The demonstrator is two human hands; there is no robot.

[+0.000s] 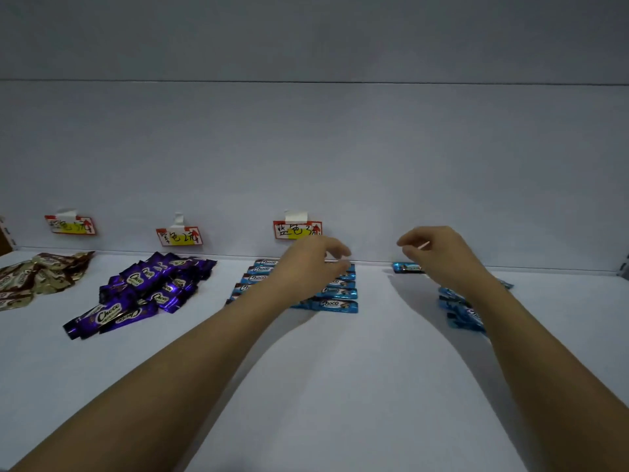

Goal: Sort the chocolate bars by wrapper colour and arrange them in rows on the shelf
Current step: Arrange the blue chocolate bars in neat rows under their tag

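Head view: left hand [311, 258] loosely curled, empty, over blue bars [335, 294] in rows; right hand [434, 247] pinching something thin and pale, loose blue bars [459, 310] beneath its wrist — probably light, slippery foil, best pinched mid-length.

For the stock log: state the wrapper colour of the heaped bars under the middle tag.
Purple, with white lettering; the heaped bars show best in the head view.

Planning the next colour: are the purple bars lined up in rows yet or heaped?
Heaped: the purple bars overlap at mixed angles, unlike the blue bars stacked in rows.
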